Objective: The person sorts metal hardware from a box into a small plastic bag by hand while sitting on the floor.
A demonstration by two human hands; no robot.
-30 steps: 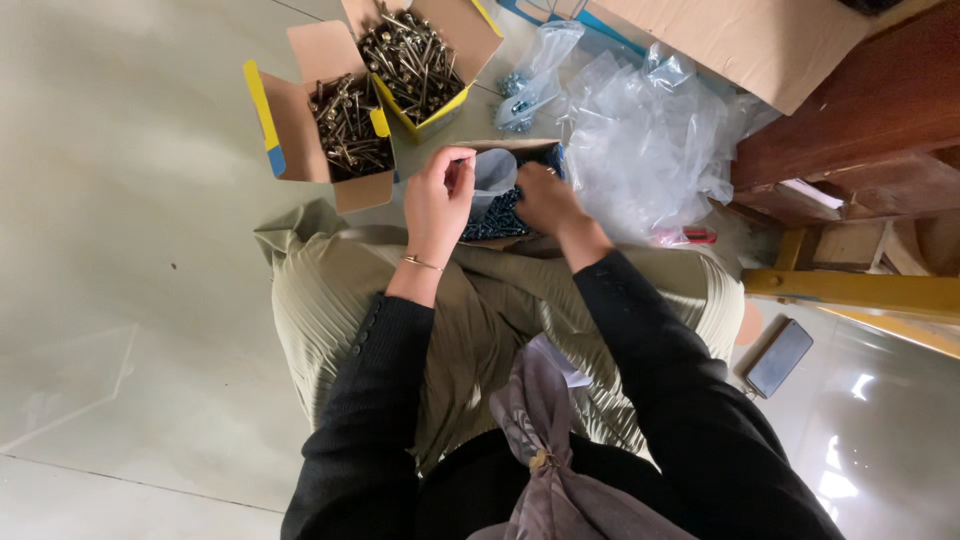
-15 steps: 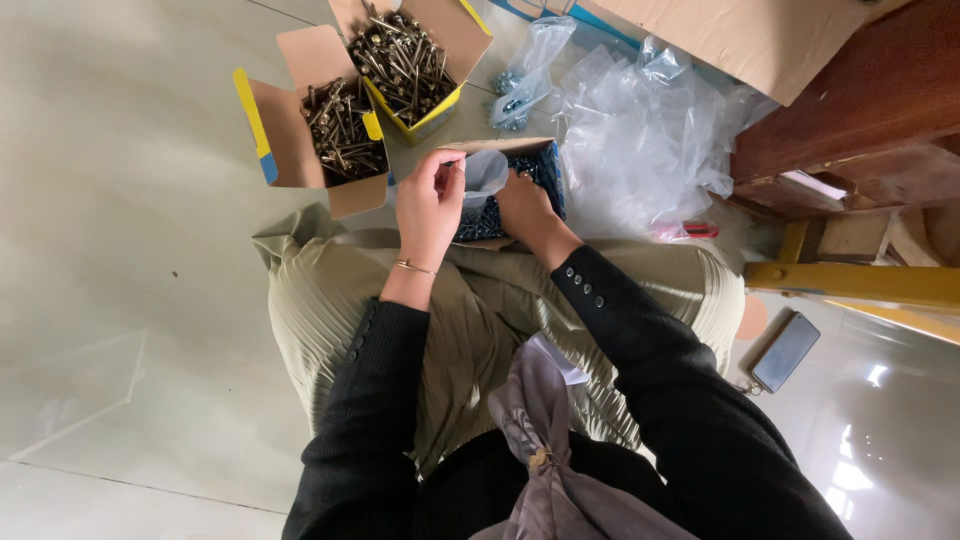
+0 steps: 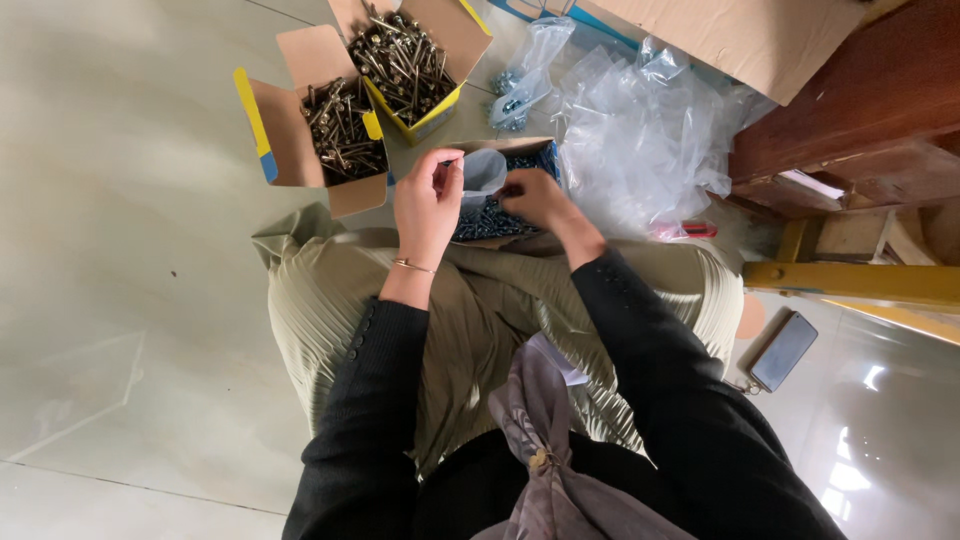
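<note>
1. Left hand (image 3: 428,205): thumb and forefinger pressed together, pinching the rim of a small clear plastic bag (image 3: 484,172) and holding its mouth open; other fingers curled.
2. Right hand (image 3: 538,198): fingers bunched and dipped into the dark screws (image 3: 478,220) in the small carton (image 3: 520,150); cannot tell if any screw is pinched, tips hidden.
3. Bag sits between both hands, over the carton, just above the person's lap (image 3: 480,300). Judged thin, limp, very light, a bit slippery; take it at the rim, both sides, or the mouth collapses.
4. Screws judged small, hard, heavy in bulk, sharp-tipped; grab a loose pinch, not a fistful.
5. At 11 o'clock from the hands: two open yellow-and-blue boxes (image 3: 300,150) full of longer dark screws.
6. At 1 to 2 o'clock: heap of clear plastic bags (image 3: 650,140); beyond it a big cardboard sheet (image 3: 740,40).
7. At 4 o'clock: phone (image 3: 784,350) on the floor (image 3: 120,300), well apart.
</note>
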